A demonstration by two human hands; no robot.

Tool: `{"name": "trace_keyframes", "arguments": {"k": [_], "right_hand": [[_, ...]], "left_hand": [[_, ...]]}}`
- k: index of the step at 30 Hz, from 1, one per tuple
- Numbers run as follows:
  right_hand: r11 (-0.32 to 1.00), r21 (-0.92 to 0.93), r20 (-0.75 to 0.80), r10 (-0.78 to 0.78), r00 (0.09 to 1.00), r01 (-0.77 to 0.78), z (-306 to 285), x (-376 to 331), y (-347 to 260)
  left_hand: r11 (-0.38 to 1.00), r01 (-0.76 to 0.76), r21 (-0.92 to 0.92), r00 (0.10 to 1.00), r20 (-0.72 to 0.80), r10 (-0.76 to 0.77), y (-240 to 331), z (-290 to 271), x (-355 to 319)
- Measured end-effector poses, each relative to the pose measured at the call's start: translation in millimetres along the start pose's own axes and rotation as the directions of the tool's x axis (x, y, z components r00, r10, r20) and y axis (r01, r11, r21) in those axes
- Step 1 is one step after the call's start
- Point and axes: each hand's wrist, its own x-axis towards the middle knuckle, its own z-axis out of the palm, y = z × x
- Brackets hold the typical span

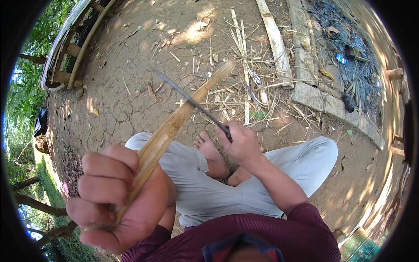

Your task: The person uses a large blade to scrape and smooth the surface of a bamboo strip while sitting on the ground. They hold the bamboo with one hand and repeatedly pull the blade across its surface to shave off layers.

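Observation:
My left hand (126, 196), raised close to the camera at the lower left, is closed round the lower end of a bamboo strip (163, 133). The strip slants up and to the right, with a darker node partway along and a pale far tip. A knife (172, 86) with a long, thin dark blade is gripped by its black handle in my right hand (242, 142), near the middle. Its blade points up and left and crosses the strip above the node. Whether the edge touches the strip, I cannot tell.
Bamboo shavings (227, 102) and slivers litter the cracked dirt ground (118, 65) ahead. A split bamboo length (275, 39) lies beside a block border (323, 102) at the right, with ash beyond it. A bamboo frame (91, 41) stands at the upper left. My crossed legs (288, 163) are below my hands.

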Motion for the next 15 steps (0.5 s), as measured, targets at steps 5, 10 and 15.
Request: {"name": "trace_keyframes", "arguments": {"k": [5,10,15], "right_hand": [[0.965,-0.192,0.06,0.196,0.979,-0.181,9,21,82],[0.991,-0.127,-0.019,0.044,0.999,-0.046,10,17,27],[0.984,-0.172,-0.031,0.045,0.998,-0.05,15,10,42]], "left_hand": [[1.0,0.014,0.005,0.997,0.078,-0.015,-1,15,-10],[1.0,-0.021,0.007,0.999,0.026,0.021,0,1,6],[1.0,-0.021,-0.004,0.997,0.075,0.021,1,12,-5]]}}
